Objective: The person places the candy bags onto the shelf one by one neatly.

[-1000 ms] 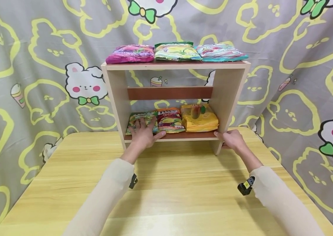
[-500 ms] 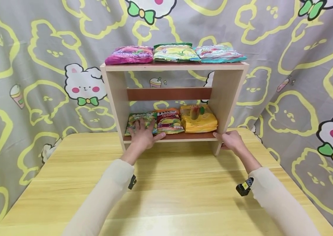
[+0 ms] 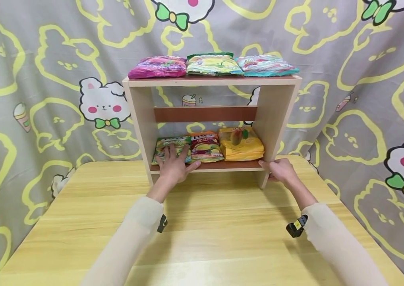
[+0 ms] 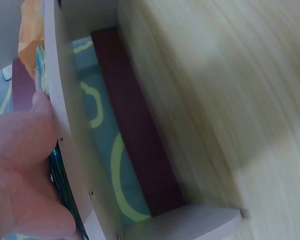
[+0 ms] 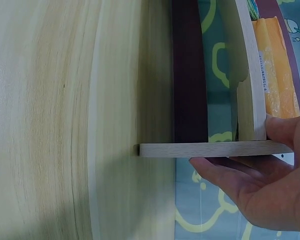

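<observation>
A small wooden shelf rack [image 3: 277, 111] stands on the table, with three snack packs on its lower board. My left hand [image 3: 174, 167] rests with spread fingers on a green candy bag [image 3: 176, 140]; its thumb lies along the board's front edge. In the left wrist view only part of that hand [image 4: 20, 165] shows. A red and orange candy bag [image 3: 206, 149] sits in the middle, and a yellow pack [image 3: 242, 147] is at the right. My right hand [image 3: 281, 169] grips the right side panel [image 5: 210, 149], thumb inside and fingers outside.
On the top board lie a purple bag [image 3: 160, 66], a green and yellow bag [image 3: 215, 64] and a teal bag [image 3: 266, 65]. The wooden table [image 3: 205, 238] extends in front of the rack. A grey patterned curtain [image 3: 116, 51] hangs behind and beside it.
</observation>
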A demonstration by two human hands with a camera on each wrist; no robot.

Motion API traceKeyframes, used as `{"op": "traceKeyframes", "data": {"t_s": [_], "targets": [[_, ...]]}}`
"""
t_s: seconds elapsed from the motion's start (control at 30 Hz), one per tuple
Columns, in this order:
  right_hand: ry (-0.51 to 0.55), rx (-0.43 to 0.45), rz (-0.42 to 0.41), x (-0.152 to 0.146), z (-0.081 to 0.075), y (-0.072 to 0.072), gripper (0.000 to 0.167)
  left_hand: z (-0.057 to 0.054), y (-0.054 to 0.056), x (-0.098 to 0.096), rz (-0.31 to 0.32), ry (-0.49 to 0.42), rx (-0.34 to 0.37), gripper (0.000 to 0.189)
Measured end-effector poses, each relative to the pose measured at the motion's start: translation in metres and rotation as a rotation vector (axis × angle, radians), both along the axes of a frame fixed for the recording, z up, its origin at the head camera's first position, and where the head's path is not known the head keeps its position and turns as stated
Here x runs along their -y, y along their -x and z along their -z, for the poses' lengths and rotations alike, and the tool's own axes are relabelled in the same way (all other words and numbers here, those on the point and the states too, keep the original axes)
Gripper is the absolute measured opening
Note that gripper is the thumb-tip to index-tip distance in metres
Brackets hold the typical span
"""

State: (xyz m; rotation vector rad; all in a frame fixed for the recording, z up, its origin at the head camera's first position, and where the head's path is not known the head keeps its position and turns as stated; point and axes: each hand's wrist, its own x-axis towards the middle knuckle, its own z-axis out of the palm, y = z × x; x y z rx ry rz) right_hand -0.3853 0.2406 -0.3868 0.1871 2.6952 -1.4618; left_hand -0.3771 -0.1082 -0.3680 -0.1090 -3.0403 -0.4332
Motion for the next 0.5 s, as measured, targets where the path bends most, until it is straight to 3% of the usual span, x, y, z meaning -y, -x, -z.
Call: {"op": "traceKeyframes", "data": {"t_s": [0.27,0.5], "targets": [[0.025,0.014,0.005,0.0014,0.0014,-0.0001,0.07,0.0042,0.0015,0.0034,0.019,-0.04,-0.028,0.086],[0.001,0.008,0.012,0.0015,0.0009,-0.0007,0.07,0.0095,0.0026,0.0054,-0.004,-0.141,-0.067,0.094]]}}
